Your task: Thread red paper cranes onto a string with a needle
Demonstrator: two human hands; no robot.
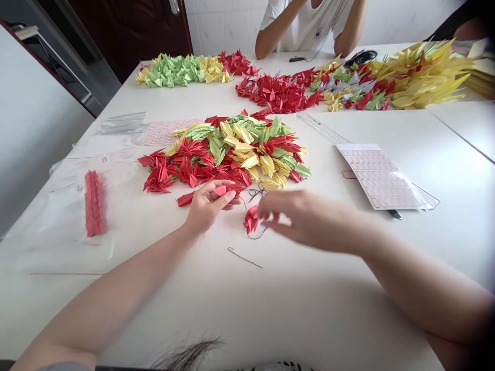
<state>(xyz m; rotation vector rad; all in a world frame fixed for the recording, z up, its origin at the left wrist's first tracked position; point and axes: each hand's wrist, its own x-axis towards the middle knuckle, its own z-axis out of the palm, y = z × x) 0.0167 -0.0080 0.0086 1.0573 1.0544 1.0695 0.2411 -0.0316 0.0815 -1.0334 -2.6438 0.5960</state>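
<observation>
My left hand (211,203) is closed, thumb and fingers pinching a red folded-paper crane (222,190), wings still flat. My right hand (292,214), smeared by motion, has its fingers bent beside another red folded-paper piece (251,219) on the table; whether it grips anything cannot be made out. A dark thread (258,237) curves around that piece, and more of it lies tangled above. A thin hooked wire (245,257) rests on the table nearer to me. Just beyond my hands spreads a pile of red, yellow and green folded cranes (232,149).
Plastic bags (69,216), one with a red folded-paper stack (93,203), lie left. Label sheets (377,175) and a clear ruler (320,128) lie right. More paper cranes (274,93) line the far side, where a person in a white shirt (309,26) sits.
</observation>
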